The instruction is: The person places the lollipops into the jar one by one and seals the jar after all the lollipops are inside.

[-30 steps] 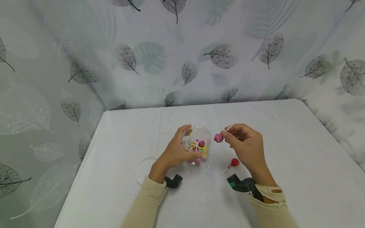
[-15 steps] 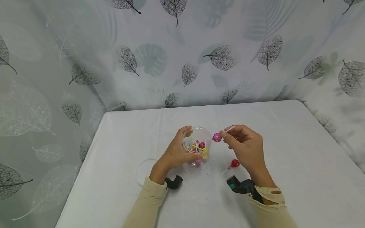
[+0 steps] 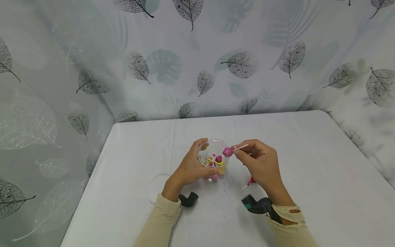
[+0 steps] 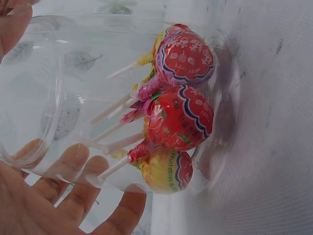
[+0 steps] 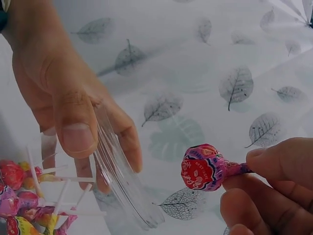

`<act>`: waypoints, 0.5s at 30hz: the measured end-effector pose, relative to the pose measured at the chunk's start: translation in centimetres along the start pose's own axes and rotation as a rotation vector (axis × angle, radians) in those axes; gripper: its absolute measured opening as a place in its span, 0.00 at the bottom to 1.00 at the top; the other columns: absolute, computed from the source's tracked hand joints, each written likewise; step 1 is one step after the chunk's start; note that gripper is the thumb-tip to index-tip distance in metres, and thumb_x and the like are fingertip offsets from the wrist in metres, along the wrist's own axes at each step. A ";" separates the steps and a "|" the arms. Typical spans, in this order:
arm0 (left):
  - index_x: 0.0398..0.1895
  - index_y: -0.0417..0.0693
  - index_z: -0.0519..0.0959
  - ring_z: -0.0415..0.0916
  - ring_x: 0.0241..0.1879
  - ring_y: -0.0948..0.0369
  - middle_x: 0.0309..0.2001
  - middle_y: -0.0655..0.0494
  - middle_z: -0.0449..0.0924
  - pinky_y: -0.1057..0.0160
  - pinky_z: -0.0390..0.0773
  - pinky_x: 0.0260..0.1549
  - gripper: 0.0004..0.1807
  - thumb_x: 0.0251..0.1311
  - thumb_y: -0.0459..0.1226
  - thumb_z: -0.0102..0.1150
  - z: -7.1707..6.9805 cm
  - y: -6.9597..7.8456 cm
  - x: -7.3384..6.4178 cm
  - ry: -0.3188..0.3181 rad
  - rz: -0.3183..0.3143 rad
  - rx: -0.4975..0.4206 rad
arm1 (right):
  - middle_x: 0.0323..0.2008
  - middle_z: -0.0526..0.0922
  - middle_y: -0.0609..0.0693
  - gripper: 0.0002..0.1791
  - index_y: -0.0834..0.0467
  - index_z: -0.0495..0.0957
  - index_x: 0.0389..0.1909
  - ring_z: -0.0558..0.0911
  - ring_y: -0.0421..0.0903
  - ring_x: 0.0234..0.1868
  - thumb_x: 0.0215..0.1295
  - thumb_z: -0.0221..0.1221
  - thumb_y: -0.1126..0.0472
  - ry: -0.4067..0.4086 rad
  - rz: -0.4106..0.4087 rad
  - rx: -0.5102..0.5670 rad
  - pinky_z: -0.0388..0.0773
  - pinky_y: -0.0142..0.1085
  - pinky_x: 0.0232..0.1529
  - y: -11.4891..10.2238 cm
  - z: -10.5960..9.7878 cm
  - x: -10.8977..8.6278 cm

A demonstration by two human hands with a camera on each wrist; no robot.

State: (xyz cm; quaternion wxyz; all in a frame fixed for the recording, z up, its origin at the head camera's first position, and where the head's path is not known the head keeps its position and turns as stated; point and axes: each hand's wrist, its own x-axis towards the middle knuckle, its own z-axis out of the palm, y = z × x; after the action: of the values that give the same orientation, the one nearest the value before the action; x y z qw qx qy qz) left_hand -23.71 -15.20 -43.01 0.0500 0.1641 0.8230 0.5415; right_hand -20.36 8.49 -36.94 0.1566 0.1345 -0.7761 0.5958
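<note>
My left hand [image 3: 190,164] grips a clear plastic jar [image 3: 213,141] around its side near the rim. Several wrapped lollipops with white sticks lie at its bottom, among them a red one [image 4: 181,117] and a yellow one [image 4: 167,171] in the left wrist view. My right hand [image 3: 261,163] pinches a pink-purple lollipop [image 3: 227,152] where the wrapper meets the stick. Its candy head points left, at the right edge of the jar's mouth. In the right wrist view this lollipop [image 5: 201,168] is apart from the jar's rim [image 5: 122,171].
A red lollipop [image 3: 248,184] lies on the white-covered table [image 3: 139,151], partly hidden by my right hand. Left of my left wrist lies a clear round lid [image 3: 151,188]. A leaf-patterned curtain [image 3: 216,89] stands behind the table.
My right hand has moved left with the pink-purple lollipop, up to the jar's rim. It now partly covers the red lollipop on the table. My left hand holds the jar in about the same place.
</note>
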 end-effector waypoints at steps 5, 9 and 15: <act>0.81 0.56 0.54 0.67 0.70 0.50 0.76 0.46 0.65 0.40 0.68 0.67 0.62 0.46 0.48 0.85 0.0 0.0 0.0 0.000 0.006 0.007 | 0.39 0.91 0.49 0.04 0.59 0.85 0.41 0.86 0.43 0.33 0.67 0.69 0.66 -0.036 -0.010 -0.001 0.82 0.33 0.32 0.0 0.3 -0.2; 0.81 0.55 0.54 0.67 0.71 0.50 0.76 0.45 0.65 0.40 0.68 0.67 0.62 0.46 0.48 0.85 0.0 0.0 0.0 -0.002 0.017 0.010 | 0.38 0.91 0.50 0.04 0.58 0.86 0.41 0.85 0.45 0.33 0.67 0.69 0.67 -0.055 -0.024 -0.004 0.81 0.33 0.32 0.0 0.5 -0.3; 0.81 0.55 0.54 0.65 0.72 0.50 0.76 0.45 0.65 0.40 0.68 0.67 0.62 0.46 0.48 0.84 0.0 -0.1 0.0 -0.001 0.020 0.004 | 0.37 0.91 0.49 0.04 0.56 0.88 0.41 0.85 0.45 0.31 0.66 0.70 0.65 -0.071 -0.033 -0.049 0.79 0.33 0.29 -0.1 0.7 -0.4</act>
State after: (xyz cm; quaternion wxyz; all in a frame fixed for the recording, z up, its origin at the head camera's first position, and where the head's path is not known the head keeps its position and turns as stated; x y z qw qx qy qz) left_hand -23.71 -15.23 -43.16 0.0446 0.1728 0.8224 0.5401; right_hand -20.04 7.77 -37.22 0.1418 0.1647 -0.7932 0.5689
